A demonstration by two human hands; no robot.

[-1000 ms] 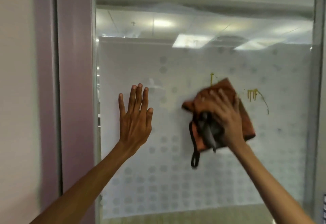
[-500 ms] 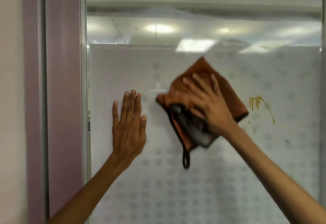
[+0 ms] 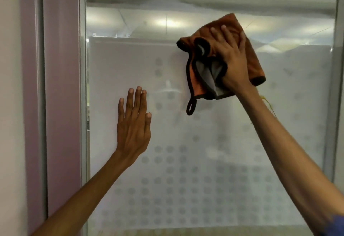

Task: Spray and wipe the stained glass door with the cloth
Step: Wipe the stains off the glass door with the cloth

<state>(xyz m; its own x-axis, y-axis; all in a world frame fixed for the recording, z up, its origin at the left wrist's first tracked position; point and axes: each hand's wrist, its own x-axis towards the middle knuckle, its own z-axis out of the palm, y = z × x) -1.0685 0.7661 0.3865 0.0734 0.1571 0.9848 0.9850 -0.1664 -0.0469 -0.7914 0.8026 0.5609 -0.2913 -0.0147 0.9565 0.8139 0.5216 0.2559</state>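
Door (image 3: pixel 186 161) directly ahead. We find the cloth (image 3: pixel 255 64) upper right, pressed flat by the right hand (image 3: pixel 232 57), fingers straight; left hand (image 3: pixel 133 124) lies open-palmed, lower left. We advise firm strokes down onto the stain (image 3: pixel 268 103).

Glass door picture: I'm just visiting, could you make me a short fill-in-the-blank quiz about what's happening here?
1. The right hand presses an ____ cloth against the glass door.
2. The left hand lies flat against the glass and holds ____.
3. Beside the right forearm, a ____ stain shows on the glass.
Missing words: orange; nothing; yellow.
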